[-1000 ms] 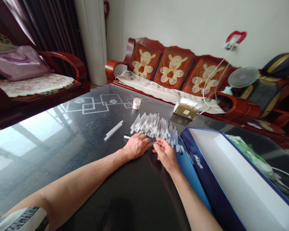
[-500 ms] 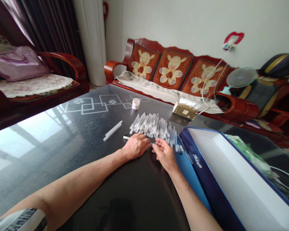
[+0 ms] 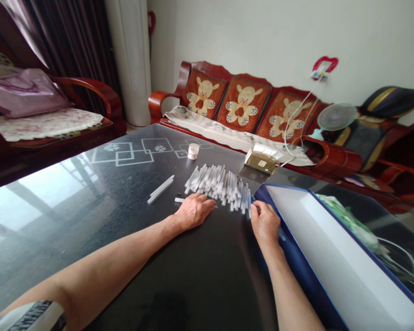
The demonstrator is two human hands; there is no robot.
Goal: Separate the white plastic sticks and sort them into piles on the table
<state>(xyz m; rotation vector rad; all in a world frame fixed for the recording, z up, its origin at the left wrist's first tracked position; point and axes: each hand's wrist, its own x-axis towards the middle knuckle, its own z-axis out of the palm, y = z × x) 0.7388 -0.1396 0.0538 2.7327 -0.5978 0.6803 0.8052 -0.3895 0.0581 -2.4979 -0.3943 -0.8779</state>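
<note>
Right hand (image 3: pixel 266 222), fingers curled, hold unclear, sits just right of heaped slim, translucent-white plastic tubes (image 3: pixel 218 180) pointing mostly away.

We saw a heap of slim, whitish translucent tubes (image 3: pixel 215 180) lying on the desk (image 3: pixel 124 197), overlapping side by side, most pointing away from us. The right hand (image 3: pixel 266 223) was at the heap's right end; whether it gripped anything we couldn't tell. Two loose tubes (image 3: pixel 160 189) lay slanted together, left of the heap. A white tube end (image 3: pixel 178 200) showed beside the left hand (image 3: pixel 195 210), near a small black piece (image 3: pixel 179 193).
</note>
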